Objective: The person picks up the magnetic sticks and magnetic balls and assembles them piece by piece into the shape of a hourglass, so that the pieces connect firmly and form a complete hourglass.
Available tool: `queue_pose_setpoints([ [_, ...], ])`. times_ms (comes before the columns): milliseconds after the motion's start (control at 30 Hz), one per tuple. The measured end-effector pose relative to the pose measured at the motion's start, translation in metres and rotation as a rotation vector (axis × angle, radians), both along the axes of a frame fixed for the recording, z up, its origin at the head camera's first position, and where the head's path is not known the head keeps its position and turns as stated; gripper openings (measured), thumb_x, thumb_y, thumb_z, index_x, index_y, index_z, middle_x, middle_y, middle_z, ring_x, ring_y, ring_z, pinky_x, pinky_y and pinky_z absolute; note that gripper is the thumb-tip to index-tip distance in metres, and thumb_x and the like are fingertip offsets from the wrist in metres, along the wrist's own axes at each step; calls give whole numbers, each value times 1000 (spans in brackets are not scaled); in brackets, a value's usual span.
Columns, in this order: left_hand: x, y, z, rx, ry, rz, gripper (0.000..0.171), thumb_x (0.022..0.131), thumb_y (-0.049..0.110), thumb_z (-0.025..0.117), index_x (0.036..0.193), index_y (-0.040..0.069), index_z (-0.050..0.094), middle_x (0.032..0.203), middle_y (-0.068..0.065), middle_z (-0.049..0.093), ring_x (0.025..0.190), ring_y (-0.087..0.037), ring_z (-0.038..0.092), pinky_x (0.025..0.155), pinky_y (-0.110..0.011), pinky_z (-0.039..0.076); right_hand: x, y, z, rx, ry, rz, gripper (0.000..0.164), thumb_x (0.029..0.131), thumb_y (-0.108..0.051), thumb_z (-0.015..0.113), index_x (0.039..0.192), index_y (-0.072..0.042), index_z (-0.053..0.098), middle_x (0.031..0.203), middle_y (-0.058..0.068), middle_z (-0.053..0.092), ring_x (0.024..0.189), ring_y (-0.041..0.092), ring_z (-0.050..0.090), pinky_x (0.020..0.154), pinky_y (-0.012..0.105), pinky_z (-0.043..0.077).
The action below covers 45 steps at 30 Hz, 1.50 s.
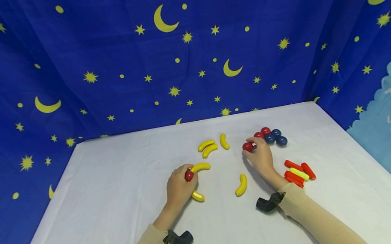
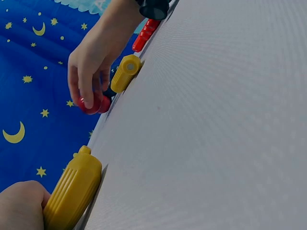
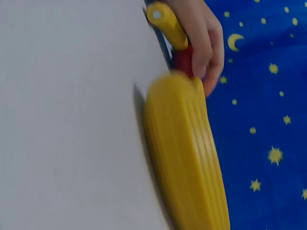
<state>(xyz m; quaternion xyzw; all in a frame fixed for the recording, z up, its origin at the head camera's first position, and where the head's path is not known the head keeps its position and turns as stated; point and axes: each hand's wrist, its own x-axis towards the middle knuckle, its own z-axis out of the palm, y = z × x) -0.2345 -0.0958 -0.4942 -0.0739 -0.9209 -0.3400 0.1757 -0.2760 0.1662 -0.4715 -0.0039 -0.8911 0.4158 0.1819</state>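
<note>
On the left of the group, my left hand (image 1: 180,185) pinches a small shiny red ball (image 1: 189,176) between thumb and fingers. One yellow toy banana (image 1: 200,167) lies against that ball in the head view, and another toy banana (image 1: 197,196) pokes out below the hand. My right hand (image 1: 262,158) reaches to the back right, thumb and fingers around a second red ball (image 1: 248,147). The left wrist view shows this right hand (image 2: 91,67) from the side, fingertips pointing down on the red. A toy banana (image 3: 184,153) fills much of the right wrist view.
More red balls (image 1: 265,131) and several dark blue balls (image 1: 281,141) cluster beside my right hand. Red sticks (image 1: 308,170) and a yellow-green stick (image 1: 299,174) lie near the right wrist. Other toy bananas (image 1: 241,185) are spread over the white table (image 1: 109,167). A starry blue curtain (image 1: 121,56) hangs behind.
</note>
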Motion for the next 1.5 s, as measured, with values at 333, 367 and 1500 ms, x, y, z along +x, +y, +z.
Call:
queue_pose_setpoints([
  [333, -1, 0, 1, -57, 55, 36, 29, 84, 18, 62, 110, 8, 66, 96, -8, 72, 78, -23, 61, 69, -35, 42, 14, -36, -1, -36, 4, 222, 41, 79, -6, 73, 117, 4, 60, 113, 19, 62, 95, 31, 63, 82, 42, 52],
  [367, -1, 0, 1, -55, 55, 38, 29, 84, 18, 61, 111, 8, 66, 97, -9, 72, 78, -23, 60, 69, -35, 42, 15, -40, -1, -45, 2, 245, 41, 78, -5, 74, 116, 4, 60, 113, 19, 63, 95, 31, 63, 81, 42, 53],
  [1500, 1, 0, 0, 173, -78, 6, 14, 81, 20, 67, 94, 14, 67, 73, 1, 69, 55, -6, 47, 55, -22, 37, 36, -43, -4, 65, -29, 219, 37, 78, -9, 73, 113, -2, 63, 111, 16, 57, 107, 32, 54, 94, 46, 45],
])
